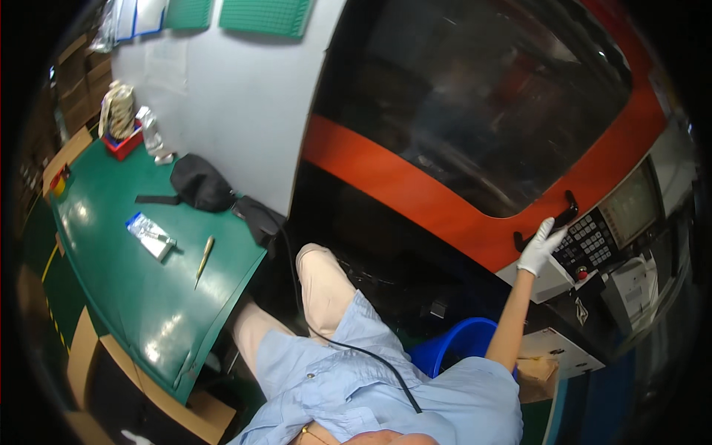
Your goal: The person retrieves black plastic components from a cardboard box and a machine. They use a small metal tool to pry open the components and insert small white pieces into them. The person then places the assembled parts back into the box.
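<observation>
My right hand (pixel 540 250), in a white glove, reaches out to the right with its fingers stretched and apart. It is at the black door handle (pixel 569 209) of an orange machine door (pixel 430 202), overlapping it in view; I cannot tell whether they touch. Just beyond the fingertips is a black keypad (pixel 591 242) with light keys. Of my left hand (pixel 136 438), only a small white-gloved part shows at the lower left edge, beside a cardboard flap; its fingers are mostly cut off.
A green-topped table (pixel 111 245) on the left bears a thin brass-coloured tool (pixel 205 261), a small blue-and-white box (pixel 148 233), a black bag (pixel 200 182) and a red bin (pixel 124 142). A blue bucket (pixel 475 334) stands below my right arm. A red button (pixel 581 273) sits under the keypad.
</observation>
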Available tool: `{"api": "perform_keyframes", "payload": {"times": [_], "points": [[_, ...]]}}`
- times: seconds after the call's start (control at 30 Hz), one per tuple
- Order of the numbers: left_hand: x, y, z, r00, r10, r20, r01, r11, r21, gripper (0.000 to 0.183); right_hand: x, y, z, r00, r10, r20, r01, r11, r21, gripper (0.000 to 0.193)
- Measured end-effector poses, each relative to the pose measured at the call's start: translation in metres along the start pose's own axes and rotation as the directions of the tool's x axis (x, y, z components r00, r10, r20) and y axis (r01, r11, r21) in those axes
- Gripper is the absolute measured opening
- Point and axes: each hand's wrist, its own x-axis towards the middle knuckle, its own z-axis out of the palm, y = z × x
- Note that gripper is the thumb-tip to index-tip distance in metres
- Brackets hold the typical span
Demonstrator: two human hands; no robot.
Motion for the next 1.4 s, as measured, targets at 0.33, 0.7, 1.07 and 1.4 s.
{"api": "perform_keyframes", "payload": {"times": [0.33,0.7,1.07,1.4], "points": [[-0.126,0.195,-0.097,0.76,0.649,0.009,-0.461,0.55,-0.696,0.052,-0.013,-0.048,0.056,0.849,0.293,-0.44,-0.241,0.955,0.172,0.065],[-0.638,0.265,-0.451,-0.419,0.778,-0.468,0.345,-0.34,-0.875,0.046,-0.055,-0.085,0.098,0.926,0.364,-0.095,-0.251,0.786,0.565,0.054],[-0.815,0.277,-0.559,-0.681,0.658,-0.322,0.416,-0.015,-0.909,0.038,0.03,-0.11,0.114,0.985,-0.171,0.024,0.141,0.877,0.46,0.02],[-0.804,0.342,-0.559,-0.322,0.945,-0.059,0.344,0.059,-0.937,0.029,0.26,0.016,0.309,0.799,0.14,0.584,-0.326,0.918,0.226,0.031]]}}
